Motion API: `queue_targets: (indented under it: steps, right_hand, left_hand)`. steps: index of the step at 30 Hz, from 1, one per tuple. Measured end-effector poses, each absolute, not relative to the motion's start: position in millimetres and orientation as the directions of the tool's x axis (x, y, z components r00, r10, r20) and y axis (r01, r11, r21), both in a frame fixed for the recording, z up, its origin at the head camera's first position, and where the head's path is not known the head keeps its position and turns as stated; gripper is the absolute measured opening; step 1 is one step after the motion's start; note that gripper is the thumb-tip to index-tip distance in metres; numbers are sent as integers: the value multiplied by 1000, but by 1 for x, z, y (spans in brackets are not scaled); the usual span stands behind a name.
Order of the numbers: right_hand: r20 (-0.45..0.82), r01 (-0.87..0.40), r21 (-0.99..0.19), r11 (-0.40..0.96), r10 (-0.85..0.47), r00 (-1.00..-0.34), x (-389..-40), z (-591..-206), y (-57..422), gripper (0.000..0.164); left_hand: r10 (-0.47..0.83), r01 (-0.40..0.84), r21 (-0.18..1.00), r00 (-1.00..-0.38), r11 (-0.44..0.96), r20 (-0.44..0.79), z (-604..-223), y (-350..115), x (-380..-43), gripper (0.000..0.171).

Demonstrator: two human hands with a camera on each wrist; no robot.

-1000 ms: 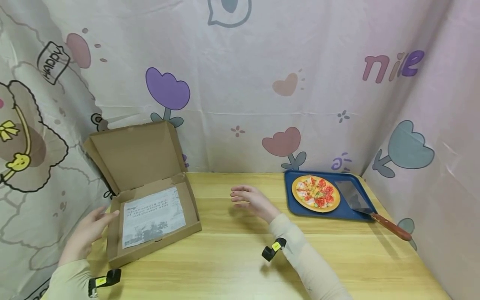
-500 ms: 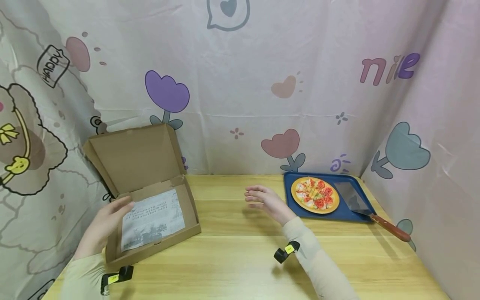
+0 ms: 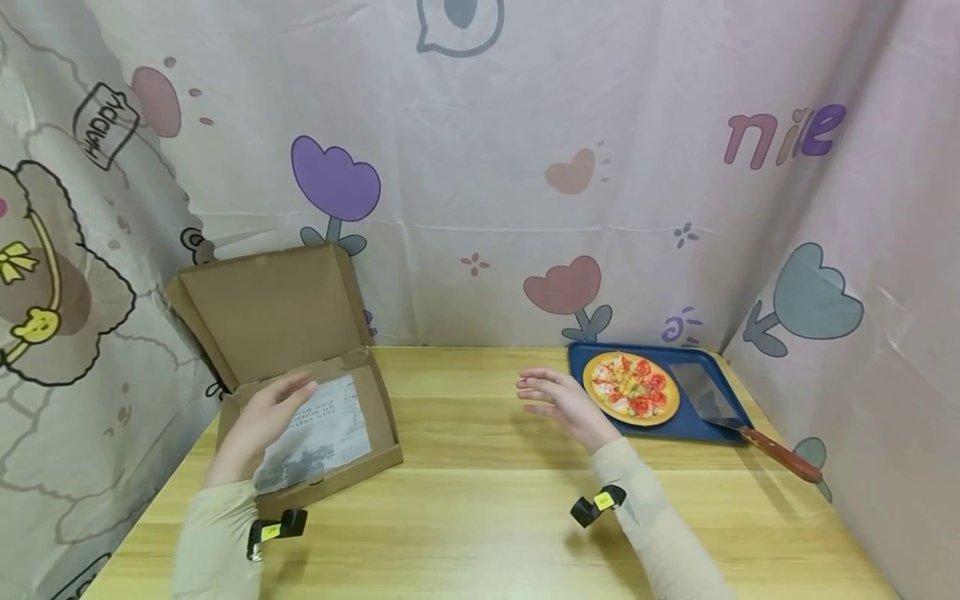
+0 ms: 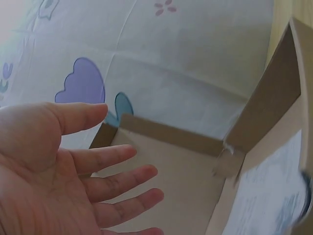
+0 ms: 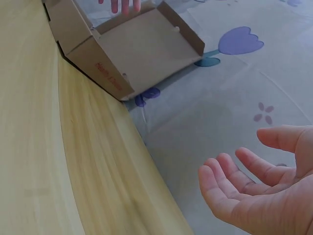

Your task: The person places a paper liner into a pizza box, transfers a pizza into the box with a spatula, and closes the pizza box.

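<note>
My left hand (image 3: 264, 425) hovers over the near left part of an open cardboard pizza box (image 3: 273, 312), hiding some of it. In the left wrist view its fingers (image 4: 120, 185) are spread and hold nothing. A printed paper sheet (image 3: 330, 437) lies in the box's base, and the lid stands raised at the back. Over the middle right of the table, my right hand (image 3: 567, 406) is in the air with fingers (image 5: 230, 181) loosely bent and nothing in them. Nearest to it is a pizza (image 3: 632, 388) on a blue tray (image 3: 686, 430).
On the tray's right side rests a pizza server (image 3: 703, 390), its wooden handle (image 3: 783, 456) sticking out over the table's right side. A patterned curtain (image 3: 450, 158) surrounds the wooden table (image 3: 450, 533) at the back and sides.
My left hand has moved right, from beside the box's left edge to over its base. My right hand has shifted right, closer to the tray. Box, pizza and server stay put.
</note>
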State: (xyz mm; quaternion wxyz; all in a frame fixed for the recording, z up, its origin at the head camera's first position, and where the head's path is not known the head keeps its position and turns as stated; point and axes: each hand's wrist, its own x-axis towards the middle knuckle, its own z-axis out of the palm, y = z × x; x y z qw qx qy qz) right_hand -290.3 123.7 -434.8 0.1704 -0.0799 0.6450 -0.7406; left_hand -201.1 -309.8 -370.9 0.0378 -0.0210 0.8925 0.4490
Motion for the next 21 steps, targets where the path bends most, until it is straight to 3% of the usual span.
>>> queue_targets:
  steps: [21]
  right_hand:
    - [-98,129,-987,-99,-273,-957,-283,-435,178,44]
  left_hand:
    - [69,20,809,-997,587,-26,-371,-248,-233,69]
